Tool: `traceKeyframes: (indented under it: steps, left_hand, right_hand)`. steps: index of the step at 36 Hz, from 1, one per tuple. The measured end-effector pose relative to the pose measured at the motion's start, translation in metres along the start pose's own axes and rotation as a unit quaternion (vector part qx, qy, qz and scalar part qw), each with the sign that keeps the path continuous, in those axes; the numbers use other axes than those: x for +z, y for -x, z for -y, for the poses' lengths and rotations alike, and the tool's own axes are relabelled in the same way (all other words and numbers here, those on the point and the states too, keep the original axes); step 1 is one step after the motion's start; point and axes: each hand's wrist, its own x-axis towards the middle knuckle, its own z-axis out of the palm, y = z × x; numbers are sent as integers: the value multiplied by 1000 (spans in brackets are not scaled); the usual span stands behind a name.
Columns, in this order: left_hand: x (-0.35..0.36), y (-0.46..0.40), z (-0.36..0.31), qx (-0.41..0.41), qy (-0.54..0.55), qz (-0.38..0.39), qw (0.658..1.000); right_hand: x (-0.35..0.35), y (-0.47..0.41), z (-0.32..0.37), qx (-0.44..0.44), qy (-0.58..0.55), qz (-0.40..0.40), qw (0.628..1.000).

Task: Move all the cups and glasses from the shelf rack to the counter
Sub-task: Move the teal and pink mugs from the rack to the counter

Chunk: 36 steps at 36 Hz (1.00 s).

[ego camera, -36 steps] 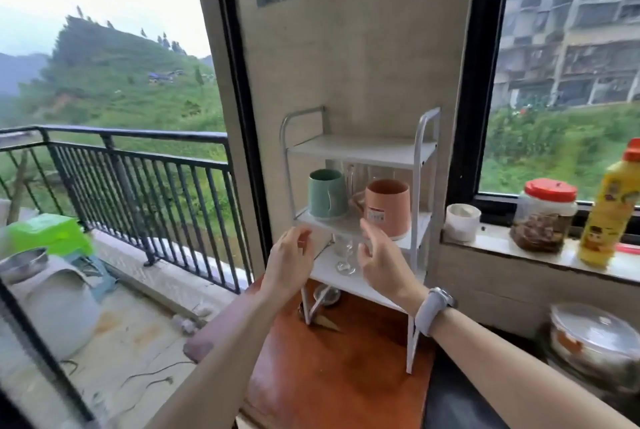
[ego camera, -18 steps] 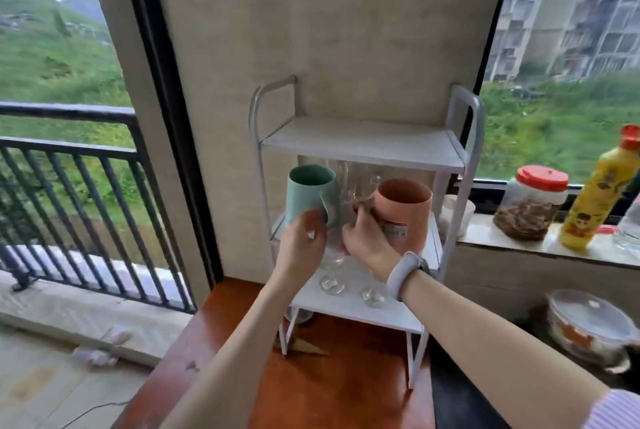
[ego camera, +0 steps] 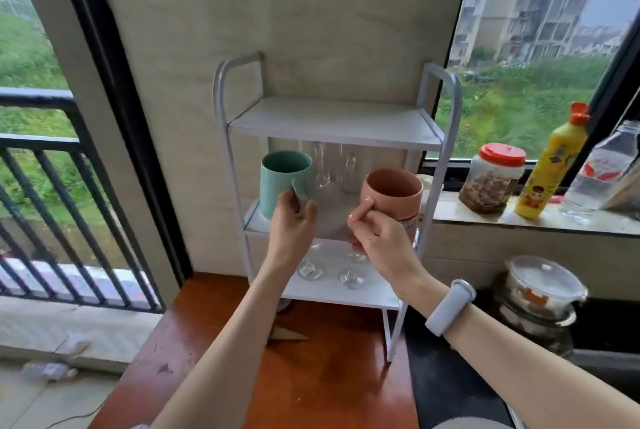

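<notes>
A person's left hand (ego camera: pixel 292 220) grips the handle of a green mug (ego camera: pixel 284 180) while the right hand (ego camera: pixel 379 236) pinches the handle of an orange mug (ego camera: pixel 394 198), both mugs at the front of the middle tier of a white shelf rack (ego camera: pixel 334 122). Clear glasses (ego camera: pixel 334 167) stand just behind the two hands; more glassware (ego camera: pixel 330 271) sits on the tier beneath them. The rack stands on a reddish-brown counter (ego camera: pixel 311 376) under the forearms. Right of the right hand, a red-lidded jar (ego camera: pixel 493 177) and a yellow bottle (ego camera: pixel 552 165) line the window ledge.
</notes>
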Motion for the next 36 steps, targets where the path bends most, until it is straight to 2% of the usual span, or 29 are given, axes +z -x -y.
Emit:
traceKeyframes:
  steps: [5,8,15,21,31,36]
  left_hand:
    - [-1,2,2,-15,6,-55,998]
    - [-3,4,1,-19,-12,-82,996]
    - [-4,17,-3,7,-96,-123,988]
    - [1,40,-2,20,-94,-150,984]
    - [0,111,-8,57,-86,-153,983]
    - [18,158,-22,77,-86,-111,987]
  right_hand:
    - [-7,5,-2,55,-87,2,995]
    - [-11,5,-6,77,-114,-22,990]
    - [-14,7,-7,57,-37,-56,996]
    - [-18,13,-21,15,2,-105,994]
    - [-46,77,-50,-70,29,-97,992]
    - [-86,131,-69,-78,12,-92,993]
